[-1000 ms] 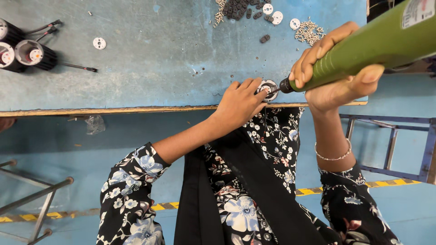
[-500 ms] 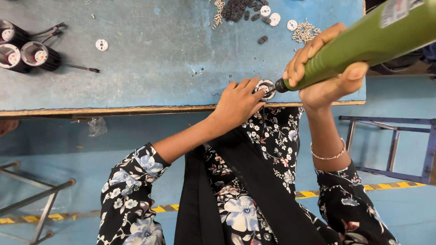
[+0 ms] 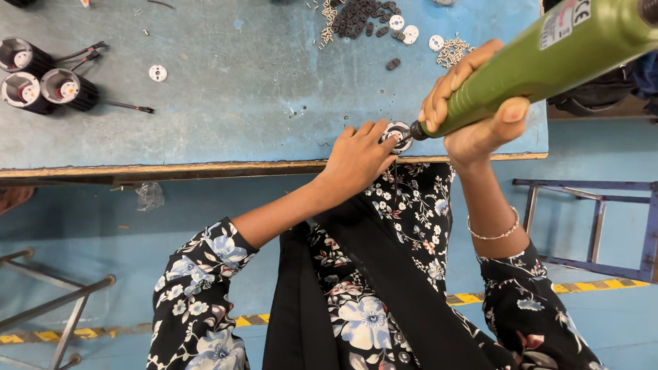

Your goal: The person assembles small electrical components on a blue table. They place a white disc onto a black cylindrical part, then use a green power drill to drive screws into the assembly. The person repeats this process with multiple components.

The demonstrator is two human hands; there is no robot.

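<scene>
My left hand [image 3: 358, 159] grips a small round black part with a white disc on top [image 3: 398, 134] at the near edge of the blue worktable [image 3: 240, 89]. My right hand [image 3: 473, 103] is wrapped around a thick green electric screwdriver [image 3: 548, 55]. The tool slants down to the left and its tip rests on the round part's top. Both arms wear dark floral sleeves, and a thin bangle sits on the right wrist.
Three black cylindrical housings with wires [image 3: 41, 82] lie at the table's left. A lone white disc [image 3: 157, 72] lies near them. A pile of small black parts, white discs and screws [image 3: 384, 24] sits at the far edge. Metal stool frames [image 3: 596, 219] stand on the blue floor.
The view shifted slightly. Both hands stay on the round part and the screwdriver, with the tool tip still on the part.
</scene>
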